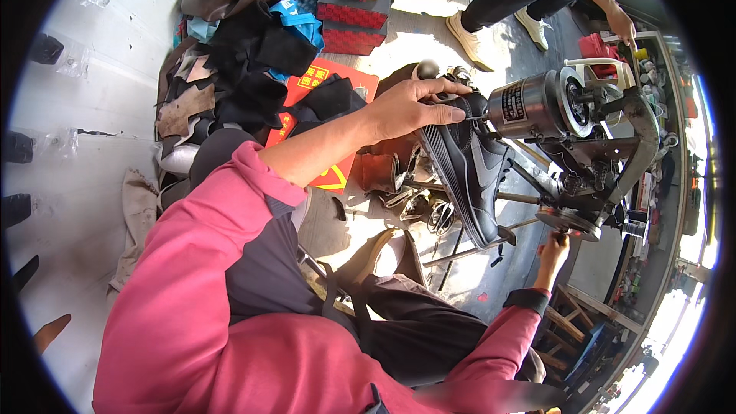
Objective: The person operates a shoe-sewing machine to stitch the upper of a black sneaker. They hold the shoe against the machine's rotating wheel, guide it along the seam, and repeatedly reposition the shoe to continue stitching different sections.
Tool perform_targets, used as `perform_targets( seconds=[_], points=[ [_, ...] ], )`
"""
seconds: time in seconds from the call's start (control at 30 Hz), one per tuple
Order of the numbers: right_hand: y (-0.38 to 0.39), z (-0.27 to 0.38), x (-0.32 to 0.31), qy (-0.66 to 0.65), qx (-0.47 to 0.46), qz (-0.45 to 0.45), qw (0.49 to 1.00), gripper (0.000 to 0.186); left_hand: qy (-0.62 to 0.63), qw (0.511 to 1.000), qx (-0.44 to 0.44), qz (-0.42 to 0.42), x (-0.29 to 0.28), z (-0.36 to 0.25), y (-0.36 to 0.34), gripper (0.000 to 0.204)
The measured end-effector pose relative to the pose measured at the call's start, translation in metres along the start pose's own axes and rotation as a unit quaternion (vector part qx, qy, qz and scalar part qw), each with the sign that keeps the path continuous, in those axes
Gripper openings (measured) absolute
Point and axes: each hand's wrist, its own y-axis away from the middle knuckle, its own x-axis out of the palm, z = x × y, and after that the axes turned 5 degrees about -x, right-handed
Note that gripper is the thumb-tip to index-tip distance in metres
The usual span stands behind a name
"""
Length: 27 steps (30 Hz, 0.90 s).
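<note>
Sat above a sunlit floor [415, 40], beside dark scraps [239, 69]. Pinched the shoe [479, 165] firmly enough, it seemed, by its upper end in the left hand [406, 113], close to the machine [529, 105]. Had the right hand [550, 259] at the wheel [569, 222]; could not tell whether closed on it. Risked, perhaps, hurting the nearer hand by careless turning, or twisting the shoe by weak holding.

The grey floor [418, 31] carries heaped dark scraps [245, 54] — and stacked patterned boxes [353, 19].
</note>
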Motion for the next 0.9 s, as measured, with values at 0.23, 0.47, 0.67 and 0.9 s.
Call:
perform_targets(
  seconds=[0.23, 0.47, 0.67, 0.9],
  points=[
    [0.030, 0.063, -0.028, -0.145, -0.142, 0.102, 0.974, 0.021, 0.015, 0.999, 0.009, 0.027, 0.001, 0.007, -0.003, 0.062],
    [-0.005, 0.002, -0.010, -0.058, -0.001, -0.079, 0.995, 0.018, -0.035, 0.999, 0.029, 0.017, 0.006, 0.000, 0.008, 0.071],
    [0.024, 0.046, 0.002, -0.122, -0.030, 0.176, 0.976, 0.023, -0.075, 0.995, 0.063, -0.001, 0.007, 0.001, 0.007, 0.074],
    [-0.021, -0.009, -0.040, -0.094, -0.038, -0.083, 0.991, 0.015, -0.132, 0.986, 0.100, -0.018, 0.009, 0.002, 0.010, 0.074]
  ],
)
